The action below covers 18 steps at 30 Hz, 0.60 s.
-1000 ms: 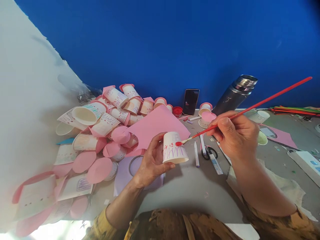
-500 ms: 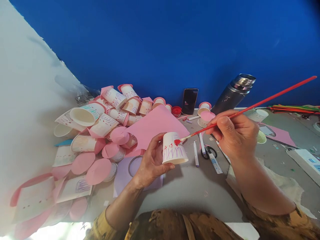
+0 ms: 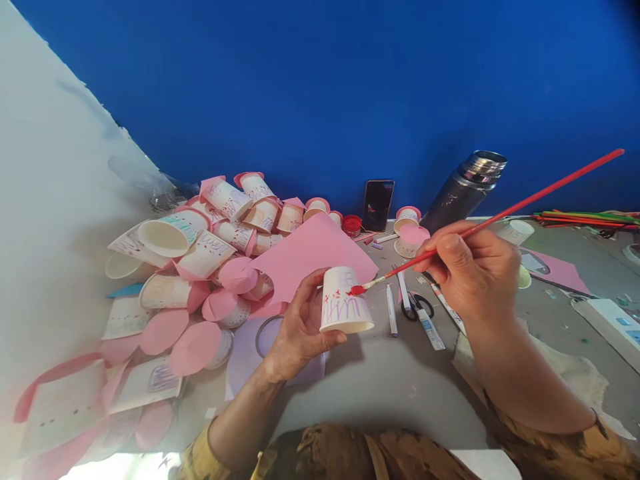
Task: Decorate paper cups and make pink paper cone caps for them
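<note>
My left hand is closed around a white paper cup, thumb near its rim and fingers behind. The cup is upside down and slightly tilted, with purple zigzag strokes, red dabs and a faint purple square drawn on its side. In my right hand a long red paintbrush is pinched between thumb and fingers. Its red-loaded bristles touch the side of the cup or hover very close to it. Behind the cup lies a pink paper sheet.
Decorated cups with pink paper tops are heaped at the left. A red paint pot, phone and steel flask stand along the blue wall. Markers and black-handled scissors lie right of the cup. Purple paper lies beneath my left hand.
The brush tip has shifted slightly down and left relative to the view, and more red dabs show along the cup. The cup has moved a little left and turned slightly in my left hand.
</note>
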{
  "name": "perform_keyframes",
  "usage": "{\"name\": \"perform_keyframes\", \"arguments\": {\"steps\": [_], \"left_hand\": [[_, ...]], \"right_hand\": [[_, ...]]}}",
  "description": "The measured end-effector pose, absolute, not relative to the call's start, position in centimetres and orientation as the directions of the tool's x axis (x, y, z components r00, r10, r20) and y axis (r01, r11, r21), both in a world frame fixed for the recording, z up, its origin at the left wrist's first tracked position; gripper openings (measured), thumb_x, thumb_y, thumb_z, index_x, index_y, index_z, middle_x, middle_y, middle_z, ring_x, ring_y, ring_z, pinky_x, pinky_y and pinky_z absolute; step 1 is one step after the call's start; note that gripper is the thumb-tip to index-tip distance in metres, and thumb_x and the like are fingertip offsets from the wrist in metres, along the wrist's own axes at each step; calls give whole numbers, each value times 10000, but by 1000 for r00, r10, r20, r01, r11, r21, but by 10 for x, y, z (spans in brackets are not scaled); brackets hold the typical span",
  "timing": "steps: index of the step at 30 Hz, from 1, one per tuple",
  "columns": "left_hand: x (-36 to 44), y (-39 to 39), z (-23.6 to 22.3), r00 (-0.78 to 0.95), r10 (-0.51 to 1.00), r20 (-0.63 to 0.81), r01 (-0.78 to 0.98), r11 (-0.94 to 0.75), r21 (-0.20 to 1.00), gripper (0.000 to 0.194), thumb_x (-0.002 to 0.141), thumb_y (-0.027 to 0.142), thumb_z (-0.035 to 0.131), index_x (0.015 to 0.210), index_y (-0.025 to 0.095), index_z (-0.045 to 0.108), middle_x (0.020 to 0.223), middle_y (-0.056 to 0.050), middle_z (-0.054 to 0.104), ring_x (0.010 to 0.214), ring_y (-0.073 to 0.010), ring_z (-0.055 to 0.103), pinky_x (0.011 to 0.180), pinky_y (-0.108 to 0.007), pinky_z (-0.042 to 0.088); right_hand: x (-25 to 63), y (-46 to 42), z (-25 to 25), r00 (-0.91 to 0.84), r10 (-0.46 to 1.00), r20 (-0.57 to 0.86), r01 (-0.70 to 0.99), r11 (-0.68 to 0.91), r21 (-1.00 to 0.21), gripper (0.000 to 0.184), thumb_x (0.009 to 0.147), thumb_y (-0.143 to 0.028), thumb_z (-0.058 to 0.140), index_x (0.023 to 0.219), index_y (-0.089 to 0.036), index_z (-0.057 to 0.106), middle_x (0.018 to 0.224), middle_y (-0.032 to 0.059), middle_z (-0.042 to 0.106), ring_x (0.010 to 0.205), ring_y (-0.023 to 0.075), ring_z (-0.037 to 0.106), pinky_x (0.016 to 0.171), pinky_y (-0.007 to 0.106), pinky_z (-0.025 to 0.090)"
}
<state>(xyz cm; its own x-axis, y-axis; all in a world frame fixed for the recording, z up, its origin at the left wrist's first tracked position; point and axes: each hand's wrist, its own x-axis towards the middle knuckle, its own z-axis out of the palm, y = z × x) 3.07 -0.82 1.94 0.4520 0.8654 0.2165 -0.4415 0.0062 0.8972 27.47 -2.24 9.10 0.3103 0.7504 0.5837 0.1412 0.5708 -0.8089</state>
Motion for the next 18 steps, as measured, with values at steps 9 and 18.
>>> {"name": "perform_keyframes", "arguments": {"steps": [9, 18], "left_hand": [[32, -11, 20, 451, 859, 241, -406, -43, 913, 812, 657, 172, 962, 1376, 313, 613, 1396, -68, 639, 1295, -259, 603, 1086, -360, 506], [32, -11, 22, 448, 865, 224, -413, -22, 911, 785, 656, 208, 964, 1355, 314, 620, 1434, -76, 613, 1331, -296, 573, 1099, -396, 490]], "right_hand": [[273, -25, 90, 280, 754, 595, 126, 585, -801, 198, 975, -356, 733, 822, -232, 750, 653, -16, 693, 450, 117, 587, 343, 255, 379], [278, -26, 93, 333, 713, 617, 180, 594, -784, 214, 984, -405, 718, 844, -244, 744, 614, -8, 694, 437, 131, 554, 360, 285, 369]]}}
